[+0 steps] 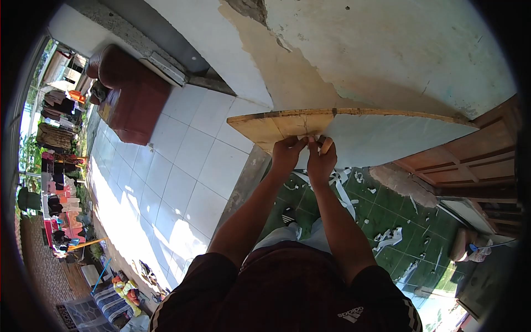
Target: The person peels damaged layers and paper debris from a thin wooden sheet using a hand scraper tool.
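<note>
A long curved board [404, 130] stands in front of me, bare wood at its left part and pale grey-white over the rest. My left hand [286, 154] is at the board's near face by the edge of the bare wood, fingers pinched together. Right beside it my right hand [322, 157] is closed too, with a small light-brown piece [327, 146] between its fingers. A bit of white material shows at the fingertips of both hands. What my left fingers grip is too small to make out.
White strips and scraps [388, 238] lie on the green tiled floor [376, 207]. A reddish-brown sofa [135, 105] stands on white tiles at the upper left. Wooden panelled doors [464, 155] are at the right, a peeling wall [387, 50] behind the board.
</note>
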The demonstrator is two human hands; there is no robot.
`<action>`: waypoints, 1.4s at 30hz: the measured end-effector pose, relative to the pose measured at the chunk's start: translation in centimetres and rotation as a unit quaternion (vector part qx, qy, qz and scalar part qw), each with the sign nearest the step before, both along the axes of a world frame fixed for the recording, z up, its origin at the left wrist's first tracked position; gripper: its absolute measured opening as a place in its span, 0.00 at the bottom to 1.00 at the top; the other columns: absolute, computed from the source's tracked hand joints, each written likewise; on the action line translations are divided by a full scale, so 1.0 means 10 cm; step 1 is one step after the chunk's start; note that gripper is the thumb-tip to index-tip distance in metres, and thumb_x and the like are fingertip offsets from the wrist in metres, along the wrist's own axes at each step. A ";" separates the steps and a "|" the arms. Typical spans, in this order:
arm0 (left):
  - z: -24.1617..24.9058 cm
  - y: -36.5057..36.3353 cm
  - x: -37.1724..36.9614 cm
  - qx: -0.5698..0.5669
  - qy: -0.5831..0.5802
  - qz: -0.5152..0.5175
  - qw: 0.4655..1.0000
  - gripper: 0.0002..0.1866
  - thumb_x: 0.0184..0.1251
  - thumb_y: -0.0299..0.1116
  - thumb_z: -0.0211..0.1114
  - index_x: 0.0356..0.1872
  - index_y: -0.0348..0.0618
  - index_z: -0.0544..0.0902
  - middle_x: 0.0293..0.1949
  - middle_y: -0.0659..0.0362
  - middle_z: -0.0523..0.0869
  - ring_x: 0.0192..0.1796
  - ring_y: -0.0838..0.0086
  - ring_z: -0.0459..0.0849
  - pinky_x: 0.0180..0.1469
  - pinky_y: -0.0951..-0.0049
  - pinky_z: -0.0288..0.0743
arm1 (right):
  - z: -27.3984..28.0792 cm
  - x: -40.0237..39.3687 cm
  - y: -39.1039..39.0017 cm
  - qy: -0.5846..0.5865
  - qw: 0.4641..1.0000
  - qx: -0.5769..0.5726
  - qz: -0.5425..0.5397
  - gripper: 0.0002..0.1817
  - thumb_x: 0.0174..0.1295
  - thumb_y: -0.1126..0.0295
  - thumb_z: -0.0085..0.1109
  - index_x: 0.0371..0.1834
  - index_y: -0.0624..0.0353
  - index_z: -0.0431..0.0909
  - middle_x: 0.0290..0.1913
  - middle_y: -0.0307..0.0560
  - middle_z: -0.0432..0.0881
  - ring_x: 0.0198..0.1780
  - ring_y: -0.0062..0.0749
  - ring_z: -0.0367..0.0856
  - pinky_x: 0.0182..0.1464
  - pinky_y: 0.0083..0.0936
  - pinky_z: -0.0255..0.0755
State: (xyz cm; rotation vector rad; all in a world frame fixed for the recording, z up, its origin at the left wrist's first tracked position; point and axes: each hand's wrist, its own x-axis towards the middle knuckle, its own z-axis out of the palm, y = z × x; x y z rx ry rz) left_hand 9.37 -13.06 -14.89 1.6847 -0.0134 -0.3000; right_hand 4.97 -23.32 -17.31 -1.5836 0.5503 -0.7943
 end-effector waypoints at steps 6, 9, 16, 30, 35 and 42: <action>0.04 0.08 0.05 0.126 -0.023 -0.043 0.991 0.22 0.70 0.49 0.76 0.34 0.35 0.92 0.24 0.54 0.85 0.29 0.73 0.80 0.39 0.65 0.76 | 0.00 -0.05 -0.04 0.081 0.997 0.008 0.018 0.12 0.70 0.66 0.73 0.42 0.63 0.81 0.36 0.53 0.86 0.36 0.44 0.84 0.44 0.38 0.77; -0.03 0.07 0.05 0.119 -0.027 -0.041 0.992 0.22 0.69 0.49 0.76 0.36 0.35 0.92 0.26 0.50 0.87 0.31 0.68 0.85 0.41 0.62 0.78 | -0.04 -0.06 -0.07 0.081 0.996 0.002 0.026 0.11 0.70 0.68 0.73 0.42 0.63 0.81 0.36 0.53 0.86 0.38 0.47 0.85 0.45 0.38 0.77; -0.12 0.06 0.06 0.098 -0.057 -0.031 0.993 0.22 0.69 0.49 0.76 0.35 0.34 0.91 0.31 0.45 0.91 0.37 0.55 0.92 0.45 0.59 0.81 | -0.05 -0.08 -0.20 0.072 0.994 -0.031 0.076 0.12 0.73 0.65 0.69 0.45 0.63 0.82 0.41 0.49 0.88 0.42 0.41 0.85 0.50 0.36 0.77; -0.15 0.03 0.04 0.145 -0.153 -0.026 0.977 0.21 0.71 0.45 0.75 0.29 0.34 0.87 0.26 0.46 0.84 0.31 0.52 0.86 0.40 0.57 0.76 | 0.02 -0.11 -0.51 0.044 0.955 -0.213 0.201 0.07 0.72 0.72 0.68 0.42 0.64 0.82 0.43 0.52 0.82 0.43 0.51 0.83 0.50 0.37 0.76; -0.41 0.07 0.05 0.175 -0.245 -0.038 0.953 0.17 0.69 0.41 0.76 0.29 0.36 0.88 0.30 0.48 0.86 0.41 0.51 0.85 0.48 0.54 0.77 | -0.04 -0.09 -0.65 0.032 0.938 -0.238 0.248 0.04 0.70 0.75 0.67 0.43 0.64 0.84 0.44 0.53 0.81 0.45 0.51 0.85 0.51 0.39 0.78; -0.44 0.06 -0.04 0.231 -0.301 -0.062 0.923 0.11 0.65 0.37 0.78 0.31 0.39 0.93 0.39 0.52 0.90 0.55 0.51 0.81 0.62 0.52 0.74 | -0.10 -0.07 -0.77 0.034 0.918 -0.272 0.286 0.07 0.61 0.81 0.69 0.40 0.63 0.82 0.45 0.51 0.80 0.47 0.53 0.85 0.48 0.44 0.78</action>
